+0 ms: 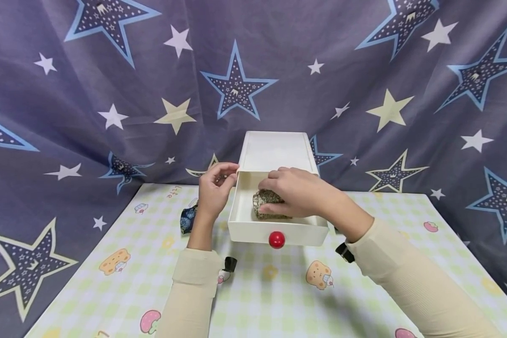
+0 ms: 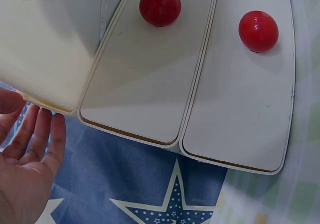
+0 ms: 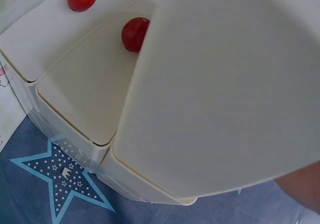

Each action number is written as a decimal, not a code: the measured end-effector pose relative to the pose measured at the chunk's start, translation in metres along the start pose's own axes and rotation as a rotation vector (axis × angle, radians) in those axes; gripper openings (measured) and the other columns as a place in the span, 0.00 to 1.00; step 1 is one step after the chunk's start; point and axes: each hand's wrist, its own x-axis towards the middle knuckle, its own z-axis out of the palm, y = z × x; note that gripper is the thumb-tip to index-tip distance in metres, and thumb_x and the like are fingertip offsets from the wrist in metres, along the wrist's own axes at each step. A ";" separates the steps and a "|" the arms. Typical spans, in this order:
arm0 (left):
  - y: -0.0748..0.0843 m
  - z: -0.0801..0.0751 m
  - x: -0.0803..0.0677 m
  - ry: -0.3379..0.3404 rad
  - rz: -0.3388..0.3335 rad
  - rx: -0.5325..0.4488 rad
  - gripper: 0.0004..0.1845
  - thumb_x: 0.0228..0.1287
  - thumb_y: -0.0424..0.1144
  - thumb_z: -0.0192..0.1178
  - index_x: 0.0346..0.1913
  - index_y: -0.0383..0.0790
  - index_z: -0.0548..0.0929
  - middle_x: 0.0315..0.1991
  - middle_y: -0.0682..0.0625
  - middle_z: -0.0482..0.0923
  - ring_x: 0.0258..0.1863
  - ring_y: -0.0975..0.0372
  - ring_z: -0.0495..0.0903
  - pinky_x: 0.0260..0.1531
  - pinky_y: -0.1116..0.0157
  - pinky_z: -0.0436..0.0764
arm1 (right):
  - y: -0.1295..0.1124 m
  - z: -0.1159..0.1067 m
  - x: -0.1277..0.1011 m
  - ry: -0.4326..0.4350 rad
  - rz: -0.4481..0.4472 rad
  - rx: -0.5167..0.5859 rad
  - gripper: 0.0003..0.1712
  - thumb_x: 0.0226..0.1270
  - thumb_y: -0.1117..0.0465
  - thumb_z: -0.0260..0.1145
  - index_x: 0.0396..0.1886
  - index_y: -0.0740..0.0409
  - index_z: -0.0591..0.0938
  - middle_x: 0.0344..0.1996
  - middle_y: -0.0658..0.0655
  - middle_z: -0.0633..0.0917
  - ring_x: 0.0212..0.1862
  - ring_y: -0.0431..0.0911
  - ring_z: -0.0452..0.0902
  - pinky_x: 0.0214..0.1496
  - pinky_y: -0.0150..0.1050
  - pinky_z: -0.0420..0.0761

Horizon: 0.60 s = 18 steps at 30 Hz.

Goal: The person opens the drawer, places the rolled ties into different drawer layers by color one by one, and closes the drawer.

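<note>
A white drawer cabinet [image 1: 279, 150] stands at the back of the table, its top drawer [image 1: 253, 233] pulled out and fronted by a red ball knob [image 1: 276, 240]. Inside the drawer lies a rolled, speckled brown-and-cream cloth bundle [image 1: 262, 199]. My right hand [image 1: 297, 192] reaches in from the right and grips this bundle, thumb in front and fingers over the top. At the cabinet's upper left corner, my left hand [image 1: 215, 188] touches the side edge. Its fingers [image 2: 37, 134] look straight in the left wrist view. The drawer front hides most of my right hand in the right wrist view.
Two lower drawers, a middle one [image 2: 135, 83] and a bottom one [image 2: 235, 98], are closed, each with a red knob. Left of the cabinet lies a dark blue patterned cloth item [image 1: 188, 218]. A star-print curtain [image 1: 279, 61] hangs right behind the checked tablecloth [image 1: 253, 291].
</note>
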 end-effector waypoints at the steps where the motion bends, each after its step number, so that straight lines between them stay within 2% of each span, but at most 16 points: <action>1: 0.000 0.000 0.000 0.000 -0.001 0.000 0.10 0.64 0.19 0.61 0.47 0.20 0.84 0.42 0.30 0.82 0.38 0.60 0.81 0.34 0.75 0.80 | 0.000 0.000 0.000 0.002 -0.002 0.003 0.28 0.72 0.39 0.65 0.55 0.57 0.85 0.44 0.52 0.86 0.46 0.48 0.81 0.54 0.45 0.80; 8: -0.002 0.000 0.000 0.004 -0.019 -0.007 0.10 0.64 0.20 0.61 0.47 0.21 0.84 0.43 0.30 0.82 0.38 0.61 0.81 0.34 0.75 0.80 | -0.003 -0.001 -0.001 0.025 -0.042 0.031 0.25 0.72 0.41 0.66 0.52 0.57 0.86 0.41 0.51 0.85 0.43 0.46 0.82 0.51 0.45 0.81; 18: 0.001 0.001 0.000 0.006 -0.019 -0.001 0.10 0.64 0.20 0.61 0.47 0.21 0.84 0.42 0.30 0.81 0.38 0.61 0.81 0.34 0.73 0.80 | -0.002 -0.006 -0.004 0.044 -0.029 0.035 0.25 0.71 0.41 0.67 0.52 0.57 0.86 0.41 0.51 0.86 0.44 0.47 0.82 0.53 0.45 0.81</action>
